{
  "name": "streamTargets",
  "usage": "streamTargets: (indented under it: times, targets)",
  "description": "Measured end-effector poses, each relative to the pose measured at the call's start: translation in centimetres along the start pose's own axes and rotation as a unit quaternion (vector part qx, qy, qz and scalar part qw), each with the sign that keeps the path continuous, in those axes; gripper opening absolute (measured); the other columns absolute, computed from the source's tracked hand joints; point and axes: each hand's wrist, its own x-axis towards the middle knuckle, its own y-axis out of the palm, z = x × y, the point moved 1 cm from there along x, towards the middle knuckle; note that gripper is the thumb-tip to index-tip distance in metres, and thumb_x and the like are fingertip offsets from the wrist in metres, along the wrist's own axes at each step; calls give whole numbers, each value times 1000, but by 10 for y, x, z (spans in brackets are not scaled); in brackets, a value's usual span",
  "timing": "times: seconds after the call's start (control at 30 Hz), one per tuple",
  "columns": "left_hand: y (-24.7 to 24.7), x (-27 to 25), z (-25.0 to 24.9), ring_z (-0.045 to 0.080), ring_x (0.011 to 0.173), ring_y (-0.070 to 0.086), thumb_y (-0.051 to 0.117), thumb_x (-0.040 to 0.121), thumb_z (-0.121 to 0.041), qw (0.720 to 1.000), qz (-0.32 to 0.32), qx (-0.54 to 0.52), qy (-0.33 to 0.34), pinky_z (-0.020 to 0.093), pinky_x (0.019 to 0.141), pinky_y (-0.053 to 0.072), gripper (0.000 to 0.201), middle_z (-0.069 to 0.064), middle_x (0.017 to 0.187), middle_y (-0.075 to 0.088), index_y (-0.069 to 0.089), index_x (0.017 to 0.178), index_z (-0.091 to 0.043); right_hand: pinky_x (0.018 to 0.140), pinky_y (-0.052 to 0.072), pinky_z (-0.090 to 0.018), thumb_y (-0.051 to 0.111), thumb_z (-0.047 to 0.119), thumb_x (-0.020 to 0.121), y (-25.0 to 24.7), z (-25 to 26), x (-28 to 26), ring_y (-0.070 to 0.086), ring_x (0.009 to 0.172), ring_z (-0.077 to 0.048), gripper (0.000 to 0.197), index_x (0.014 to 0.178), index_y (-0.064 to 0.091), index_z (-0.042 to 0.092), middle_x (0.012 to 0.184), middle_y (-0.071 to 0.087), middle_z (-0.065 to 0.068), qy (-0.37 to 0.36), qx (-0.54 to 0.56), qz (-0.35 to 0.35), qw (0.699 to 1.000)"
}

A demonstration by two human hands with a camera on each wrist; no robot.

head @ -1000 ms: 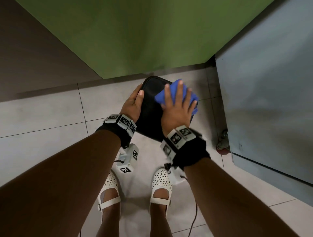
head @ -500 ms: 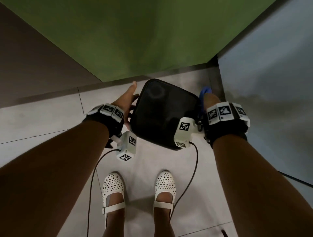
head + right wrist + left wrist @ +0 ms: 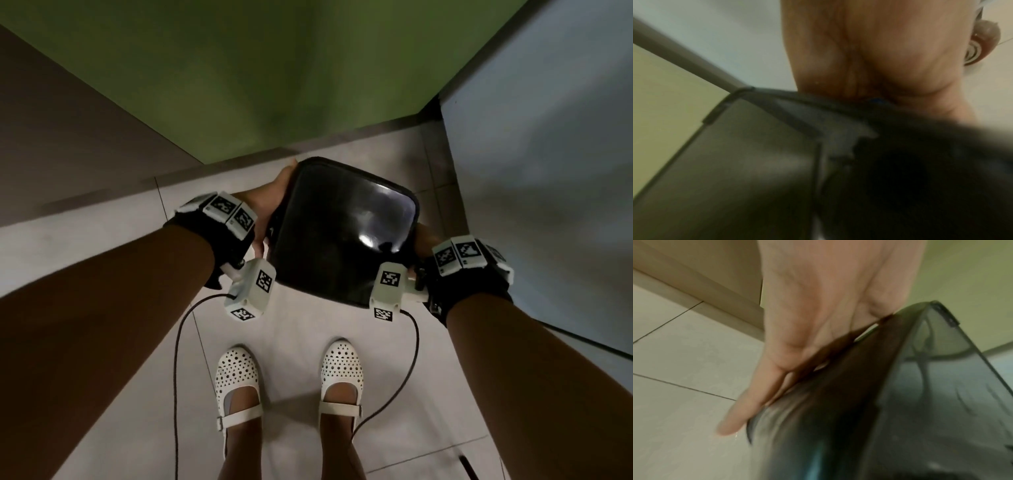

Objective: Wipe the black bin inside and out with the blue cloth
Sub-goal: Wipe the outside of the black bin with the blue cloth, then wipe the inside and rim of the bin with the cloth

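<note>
The black bin (image 3: 339, 233) is held off the floor between both hands, with a glossy flat face turned up toward me. My left hand (image 3: 270, 202) lies against its left side. In the left wrist view the left hand (image 3: 797, 337) presses straight fingers (image 3: 748, 410) along the bin's wall (image 3: 900, 402). My right hand (image 3: 423, 236) is at the bin's right side, its fingers hidden behind the bin. In the right wrist view only a sliver of the blue cloth (image 3: 876, 100) shows, between the right palm (image 3: 879, 56) and the bin's edge (image 3: 756, 162).
A green wall (image 3: 274, 85) stands ahead and a grey cabinet (image 3: 548, 171) close on the right, with a caster wheel (image 3: 980, 42) under it. My white shoes (image 3: 238, 383) stand on the tiled floor (image 3: 102, 240) below the bin, and wrist cables (image 3: 176, 377) hang down.
My right hand moved with the cloth from the bin's upper face to its right side, and the cloth left the head view. The bin turned a broad face toward me and came closer.
</note>
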Motion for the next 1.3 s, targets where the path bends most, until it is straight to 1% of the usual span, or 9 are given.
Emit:
streamTargets:
  times: [0.1,0.23,0.47,0.57,0.63,0.77,0.87,1.07,1.3]
  targets:
    - [4,-16,8,41,139,28,20,73,-83,998,22,-18,53,72,102,22,92,12,152,33,27,145,-27,71,42,-29,50,13,93,-2,-5,-8,63,88,-30,17,100,60,0,77,54,-8,45,64,-2,997]
    - [-2,-16,35,33,144,18,24,85,-59,993,83,-57,68,72,108,1,69,4,157,22,19,147,-30,83,50,-37,36,31,98,1,-14,-19,60,77,-19,25,101,53,13,85,55,-4,106,314,60,941]
    - [6,-21,86,23,103,47,44,60,-17,977,113,-157,91,68,108,20,41,1,112,51,55,99,-19,86,50,-49,54,15,89,11,-51,-41,64,96,-18,55,137,28,18,106,68,0,-45,297,143,943]
    - [4,-18,100,25,100,49,40,82,-27,963,97,-234,86,66,101,30,22,0,108,52,56,89,-13,64,57,-36,48,-6,87,26,-62,-47,65,74,-25,69,143,22,24,95,70,-11,-62,325,172,928]
    - [4,-10,102,31,109,50,32,89,-57,965,68,-241,82,67,100,32,52,3,118,52,59,106,-15,44,50,-23,37,-20,86,34,-71,-46,60,50,-14,73,139,27,30,70,68,-4,-58,341,161,924]
    - [11,7,109,38,129,41,23,73,-84,958,33,-271,84,70,101,29,85,2,141,45,42,137,-32,40,42,-24,32,-24,82,46,-76,-39,54,52,-18,81,138,36,35,78,60,-14,-63,315,98,942]
    - [13,17,113,34,122,49,36,62,-88,936,36,-328,120,71,97,31,81,4,138,53,58,120,-36,39,40,-24,28,-24,80,55,-78,-23,54,51,-23,73,130,49,25,71,63,-16,-70,318,52,944]
    - [11,17,103,39,142,21,24,59,-90,933,53,-327,141,79,100,9,86,3,155,28,53,125,-42,36,39,-13,23,-33,75,59,-74,-11,53,31,-11,69,51,61,19,38,58,-1,-76,394,21,916]
    - [9,0,114,44,141,20,33,73,-80,953,91,-261,121,78,103,6,85,11,155,27,26,145,-34,34,37,-14,33,-21,85,52,-78,-22,48,36,-17,39,62,50,5,34,53,-2,-34,367,14,929]
